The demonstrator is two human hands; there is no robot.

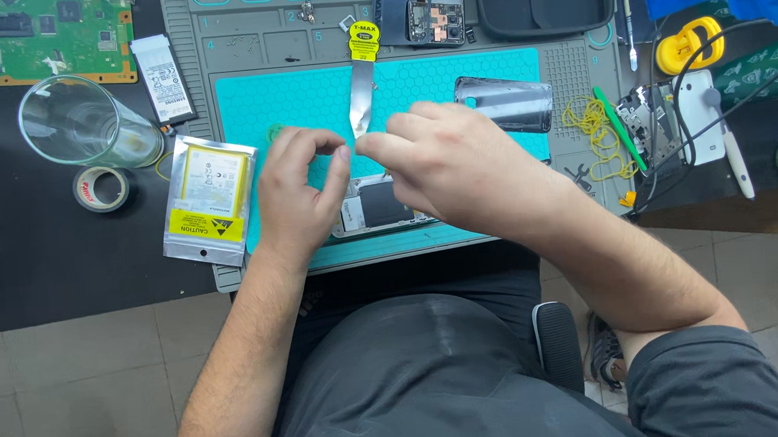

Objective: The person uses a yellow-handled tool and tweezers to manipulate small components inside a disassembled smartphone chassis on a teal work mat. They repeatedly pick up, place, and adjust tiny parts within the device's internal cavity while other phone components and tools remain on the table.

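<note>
Teal mat (452, 80) in the middle of the counter (49, 257), both hands busy right above it. Left hand (302, 192) with thumb and forefinger pinched together, on something too small to make out. Right hand (444, 166) reaching across, fingertips closed and nearly touching the left ones. Opened phone (375, 206) lying just under both hands at the near edge of the mat, insides showing, mostly covered. Judging by that, back already off: one clear curved cover (508, 103) resting at the mat's far right. Reassembly apparently not done yet. Beside the mat on the left, one silver pouch (208, 198) with a yellow warning label, sealed or not cannot be told. One metal pry blade (362, 99) with a yellow tag, lying on the mat beyond the hands. Further left of the mat: one drinking glass (86, 124) on its side, one tape roll (102, 188), one green circuit board (36, 38). Right of the mat: a loose heap of yellow rubber bands (595, 129), count unclear, and one yellow suction cup (689, 44).
</note>
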